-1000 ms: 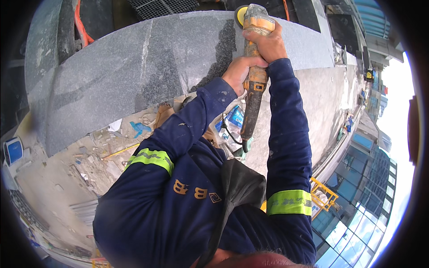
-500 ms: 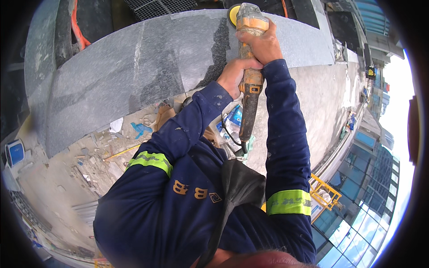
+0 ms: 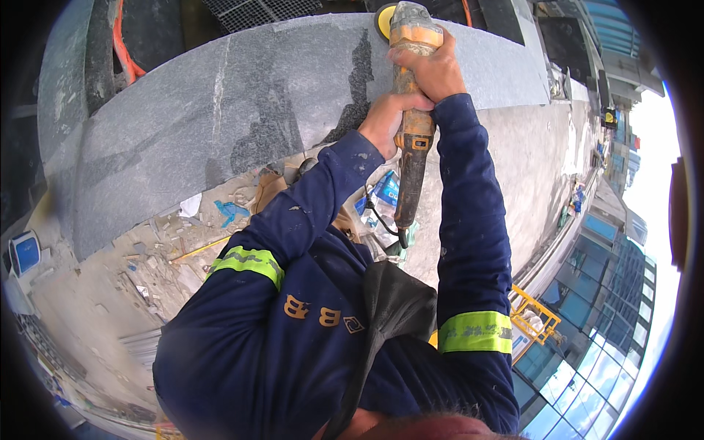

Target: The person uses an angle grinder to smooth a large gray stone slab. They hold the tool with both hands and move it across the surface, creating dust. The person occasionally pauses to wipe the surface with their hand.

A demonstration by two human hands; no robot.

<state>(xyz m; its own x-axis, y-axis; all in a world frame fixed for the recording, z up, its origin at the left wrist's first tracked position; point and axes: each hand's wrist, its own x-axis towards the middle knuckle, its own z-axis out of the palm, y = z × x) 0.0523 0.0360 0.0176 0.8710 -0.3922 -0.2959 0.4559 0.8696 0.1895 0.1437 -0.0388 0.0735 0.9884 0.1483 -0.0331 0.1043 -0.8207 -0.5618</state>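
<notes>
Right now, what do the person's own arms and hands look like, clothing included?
Left hand and right hand are gloveless. Long navy sleeves reach the wrists, the left one pale-specked; each has a yellow-green band with a patchy grey stripe.

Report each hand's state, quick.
Left hand: closed, holding the grinder at mid-body.
Right hand: closed, holding the same grinder nearer its front end.
</notes>
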